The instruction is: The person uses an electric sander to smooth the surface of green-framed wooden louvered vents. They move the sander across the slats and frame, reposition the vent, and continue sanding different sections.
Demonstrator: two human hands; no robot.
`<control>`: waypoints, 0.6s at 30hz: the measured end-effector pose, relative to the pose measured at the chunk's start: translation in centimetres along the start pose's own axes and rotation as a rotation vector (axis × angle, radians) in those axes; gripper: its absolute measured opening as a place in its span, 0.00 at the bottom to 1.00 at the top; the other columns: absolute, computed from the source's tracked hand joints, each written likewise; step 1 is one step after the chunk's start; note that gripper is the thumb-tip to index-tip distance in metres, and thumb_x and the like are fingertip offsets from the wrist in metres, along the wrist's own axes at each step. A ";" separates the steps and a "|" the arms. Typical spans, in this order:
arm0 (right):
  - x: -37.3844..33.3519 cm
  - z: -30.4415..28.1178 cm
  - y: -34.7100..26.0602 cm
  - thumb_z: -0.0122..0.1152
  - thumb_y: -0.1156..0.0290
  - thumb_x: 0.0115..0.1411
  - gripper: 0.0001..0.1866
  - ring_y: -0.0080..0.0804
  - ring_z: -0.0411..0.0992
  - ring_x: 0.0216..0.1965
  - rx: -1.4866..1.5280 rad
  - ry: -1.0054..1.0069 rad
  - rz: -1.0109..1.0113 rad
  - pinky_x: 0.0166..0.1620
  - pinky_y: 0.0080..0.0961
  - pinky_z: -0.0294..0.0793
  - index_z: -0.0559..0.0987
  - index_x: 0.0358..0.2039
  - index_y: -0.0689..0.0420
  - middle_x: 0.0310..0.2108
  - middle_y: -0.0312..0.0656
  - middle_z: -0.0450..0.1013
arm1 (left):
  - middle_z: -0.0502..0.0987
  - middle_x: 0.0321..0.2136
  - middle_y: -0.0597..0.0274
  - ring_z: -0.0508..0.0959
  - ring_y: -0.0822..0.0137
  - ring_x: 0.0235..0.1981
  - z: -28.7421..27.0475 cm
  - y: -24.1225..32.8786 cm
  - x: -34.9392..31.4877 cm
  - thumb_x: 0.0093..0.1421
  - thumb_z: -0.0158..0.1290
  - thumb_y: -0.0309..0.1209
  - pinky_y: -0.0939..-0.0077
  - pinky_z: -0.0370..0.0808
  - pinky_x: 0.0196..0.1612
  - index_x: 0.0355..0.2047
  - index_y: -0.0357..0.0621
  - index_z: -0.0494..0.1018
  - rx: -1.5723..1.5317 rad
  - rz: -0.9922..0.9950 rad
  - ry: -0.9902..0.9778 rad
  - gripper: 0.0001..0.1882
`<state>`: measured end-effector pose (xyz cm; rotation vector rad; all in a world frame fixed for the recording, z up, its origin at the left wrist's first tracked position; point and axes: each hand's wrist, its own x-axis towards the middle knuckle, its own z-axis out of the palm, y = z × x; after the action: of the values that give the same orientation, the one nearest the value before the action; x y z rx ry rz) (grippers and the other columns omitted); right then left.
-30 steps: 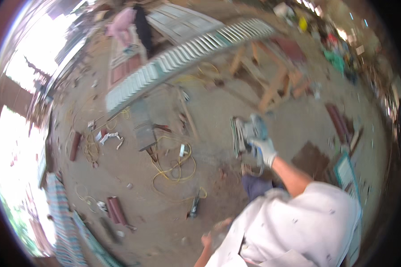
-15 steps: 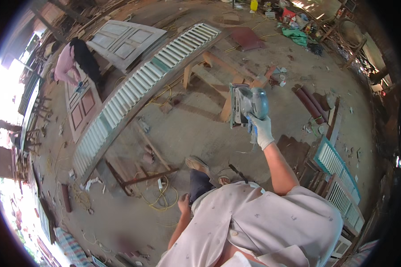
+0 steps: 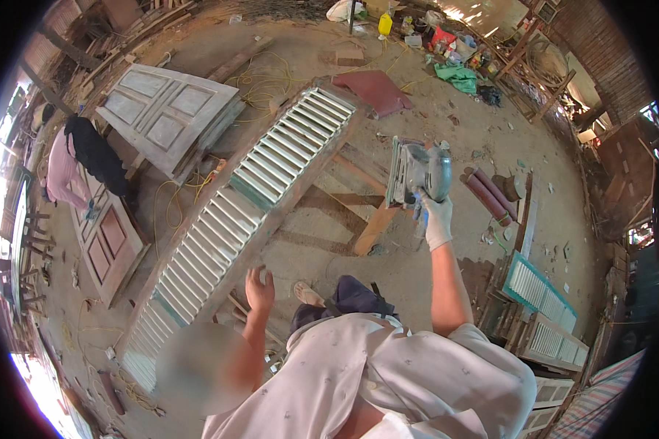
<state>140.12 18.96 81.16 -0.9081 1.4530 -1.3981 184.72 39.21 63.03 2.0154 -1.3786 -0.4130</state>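
My right hand (image 3: 438, 219), in a pale glove, grips an electric sander (image 3: 421, 174) with a grey-blue rounded body. The sander is held up in the air at the right, its flat pad turned sideways to the left. Bare and loosely curled, my left hand (image 3: 259, 290) holds nothing. It is close to the near edge of a long louvred shutter (image 3: 223, 227); whether it touches cannot be made out. The shutter has pale slats, greenish cross rails and a brown frame, and lies slantwise on wooden supports (image 3: 377, 228).
At the left a person in pink (image 3: 64, 167) bends over a panelled door (image 3: 113, 245). Grey door panels (image 3: 170, 117) lie beyond. Louvred shutters (image 3: 538, 289) lean at the right, with maroon rolls (image 3: 490, 196) on the floor. Yellow cord (image 3: 170, 208) trails about; a blurred patch hides the lower left.
My left hand has risen from beside my leg to near the shutter's edge. The sander stays raised in my right hand, and the view has shifted closer to the shutter.
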 end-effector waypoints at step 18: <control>45.0 13.9 9.7 0.81 0.40 0.52 0.50 0.54 0.81 0.58 -1.018 -0.400 0.085 0.59 0.46 0.78 0.76 0.67 0.58 0.56 0.54 0.83 | 0.54 0.80 0.46 0.47 0.43 0.83 15.6 3.1 47.3 0.70 0.57 0.55 0.17 0.42 0.76 0.79 0.52 0.58 0.350 -0.307 -0.087 0.43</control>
<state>139.17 -26.96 67.10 -1.5981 1.8325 -0.2865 192.16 -9.90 58.36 2.5398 -1.2611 -0.4187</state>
